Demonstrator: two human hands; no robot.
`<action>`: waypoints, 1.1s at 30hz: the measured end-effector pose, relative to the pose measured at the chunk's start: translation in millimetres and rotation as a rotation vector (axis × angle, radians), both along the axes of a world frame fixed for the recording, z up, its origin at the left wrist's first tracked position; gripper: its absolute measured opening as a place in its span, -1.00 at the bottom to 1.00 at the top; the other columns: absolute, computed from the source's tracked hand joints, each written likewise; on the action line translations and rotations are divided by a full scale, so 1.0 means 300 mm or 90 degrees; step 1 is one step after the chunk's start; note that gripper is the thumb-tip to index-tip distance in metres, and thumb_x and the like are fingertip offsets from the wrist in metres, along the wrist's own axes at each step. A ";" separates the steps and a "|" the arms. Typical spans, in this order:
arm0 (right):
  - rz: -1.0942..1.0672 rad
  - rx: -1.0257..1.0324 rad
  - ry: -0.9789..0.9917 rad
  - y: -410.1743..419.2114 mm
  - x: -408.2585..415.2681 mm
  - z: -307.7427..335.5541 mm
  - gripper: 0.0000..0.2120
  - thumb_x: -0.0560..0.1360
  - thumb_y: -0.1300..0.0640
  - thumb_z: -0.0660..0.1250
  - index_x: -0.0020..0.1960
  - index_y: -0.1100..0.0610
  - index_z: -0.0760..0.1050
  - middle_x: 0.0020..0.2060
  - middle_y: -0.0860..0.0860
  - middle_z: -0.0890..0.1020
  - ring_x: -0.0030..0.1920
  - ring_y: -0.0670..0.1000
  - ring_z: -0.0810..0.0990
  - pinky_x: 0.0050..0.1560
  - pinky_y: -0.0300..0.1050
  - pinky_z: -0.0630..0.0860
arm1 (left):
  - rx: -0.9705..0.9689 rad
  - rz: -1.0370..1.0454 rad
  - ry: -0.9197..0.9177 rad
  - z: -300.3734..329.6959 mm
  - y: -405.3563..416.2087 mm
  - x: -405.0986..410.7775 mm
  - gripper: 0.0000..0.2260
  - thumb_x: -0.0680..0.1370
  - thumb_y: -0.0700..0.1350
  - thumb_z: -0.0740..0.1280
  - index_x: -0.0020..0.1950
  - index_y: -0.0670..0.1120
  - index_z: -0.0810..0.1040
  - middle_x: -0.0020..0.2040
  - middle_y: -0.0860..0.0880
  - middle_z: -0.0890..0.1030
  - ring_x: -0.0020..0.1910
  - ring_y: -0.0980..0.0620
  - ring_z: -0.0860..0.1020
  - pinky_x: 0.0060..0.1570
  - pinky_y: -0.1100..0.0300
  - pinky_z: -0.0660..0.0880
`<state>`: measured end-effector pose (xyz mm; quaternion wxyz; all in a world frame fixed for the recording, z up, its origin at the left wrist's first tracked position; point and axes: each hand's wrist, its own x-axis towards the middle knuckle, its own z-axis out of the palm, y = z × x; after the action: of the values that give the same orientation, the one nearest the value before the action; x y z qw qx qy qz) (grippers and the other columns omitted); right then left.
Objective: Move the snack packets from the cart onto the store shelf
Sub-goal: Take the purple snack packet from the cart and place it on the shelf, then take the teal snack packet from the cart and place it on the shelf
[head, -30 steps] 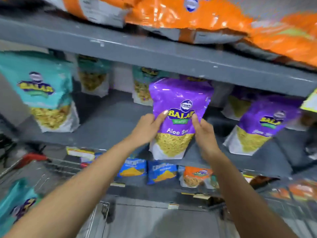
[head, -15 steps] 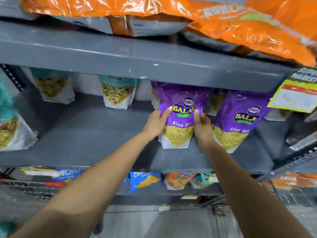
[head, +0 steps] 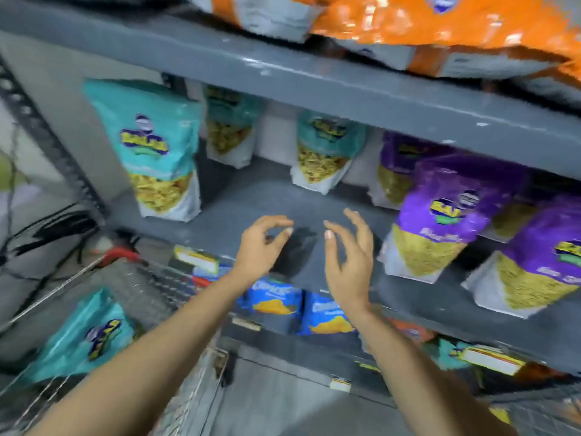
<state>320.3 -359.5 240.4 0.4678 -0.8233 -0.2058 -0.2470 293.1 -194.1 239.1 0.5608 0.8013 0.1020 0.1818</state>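
Observation:
Both my hands hover empty over the grey middle shelf [head: 251, 199], fingers curled and apart. My left hand [head: 261, 243] and my right hand [head: 349, 256] face each other across a small gap. To their right a purple snack packet [head: 446, 215] stands upright on the shelf, with another purple packet [head: 540, 262] beside it. Teal packets stand further left: a large one [head: 157, 149] near the front and a smaller one [head: 323, 152] at the back. One teal packet [head: 85, 338] lies in the wire cart [head: 176, 278] at lower left.
Orange bags [head: 440, 23] fill the upper shelf, whose grey edge [head: 314, 86] juts out above my hands. Blue and orange packets [head: 276, 300] sit on the lower shelf. A perforated shelf upright [head: 47, 133] runs along the left, with black cables [head: 47, 231] behind the cart.
Both hands have let go of the purple packet, which now stands on the shelf, and have drawn back to the left. The view has swung left toward the cart.

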 end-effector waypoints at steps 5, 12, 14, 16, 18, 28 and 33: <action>0.250 -0.111 0.039 0.401 -0.172 -0.128 -0.82 0.54 0.18 0.30 -0.02 0.19 0.67 -0.01 0.13 0.64 0.07 0.07 0.56 0.25 -0.43 0.26 | -0.039 0.197 0.145 -0.187 0.425 -0.372 -0.84 0.55 -0.24 0.37 0.07 -0.26 0.65 0.05 -0.24 0.69 0.05 -0.17 0.64 0.10 0.08 0.55; 0.569 -0.453 0.342 0.875 -0.338 -0.476 -0.85 0.48 0.17 0.41 -0.13 0.26 0.68 -0.26 0.16 0.72 -0.33 -0.09 0.52 -0.33 -0.41 0.36 | 0.144 0.230 0.630 -0.584 0.796 -0.894 -0.73 0.58 -0.03 0.30 0.01 -0.21 0.66 0.02 -0.28 0.68 0.06 -0.23 0.63 -0.08 0.07 0.49; 0.606 -0.571 0.408 0.971 -0.327 -0.585 -0.76 0.48 0.15 0.44 0.05 0.30 0.63 -0.25 0.17 0.67 -0.26 0.07 0.58 -0.24 -0.15 0.43 | 0.169 0.131 0.764 -0.683 0.854 -0.978 -0.65 0.56 0.02 0.31 0.19 -0.20 0.60 0.22 -0.24 0.62 0.20 -0.18 0.58 0.06 0.11 0.49; 0.607 -0.605 0.464 1.057 -0.312 -0.673 -0.47 0.43 0.15 0.50 0.33 0.26 0.45 -0.25 -0.01 0.58 -0.18 0.12 0.62 -0.28 -0.26 0.46 | 0.140 0.123 0.754 -0.775 0.886 -1.018 -0.48 0.53 0.12 0.35 0.40 -0.13 0.45 0.37 -0.16 0.52 0.32 -0.14 0.51 0.26 0.10 0.44; 0.624 -0.522 0.561 1.127 -0.295 -0.750 -0.14 0.38 0.24 0.54 0.55 0.17 0.15 -0.15 -0.14 0.52 -0.17 -0.09 0.57 -0.30 -0.52 0.43 | -0.018 0.224 0.623 -0.840 0.883 -1.022 -0.49 0.47 0.08 0.45 0.37 -0.06 0.47 0.30 -0.07 0.57 0.23 0.00 0.57 0.23 0.17 0.47; 0.616 -0.391 0.667 1.265 -0.361 -0.883 -0.79 0.50 -0.02 0.41 0.07 0.05 0.56 0.06 0.05 0.70 0.09 0.09 0.67 0.13 0.13 0.61 | -0.287 0.499 0.228 -0.863 0.858 -0.915 -0.85 0.57 -0.06 0.33 0.12 -0.03 0.56 -0.04 0.03 0.64 -0.16 0.23 0.61 -0.20 0.45 0.54; 0.628 -0.350 0.578 1.226 -0.404 -0.739 -0.77 0.50 -0.21 0.33 -0.13 -0.06 0.52 -0.18 -0.16 0.65 -0.16 -0.18 0.64 -0.17 -0.18 0.53 | -0.167 0.436 0.337 -0.691 0.930 -0.939 -0.62 0.54 0.17 0.28 -0.07 -0.16 0.57 -0.14 -0.11 0.67 -0.23 -0.08 0.65 -0.21 0.04 0.62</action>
<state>199.1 8.2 18.8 0.3399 -0.7438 -0.3936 0.4200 11.3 84.8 32.0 0.5199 0.6623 0.5233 0.1311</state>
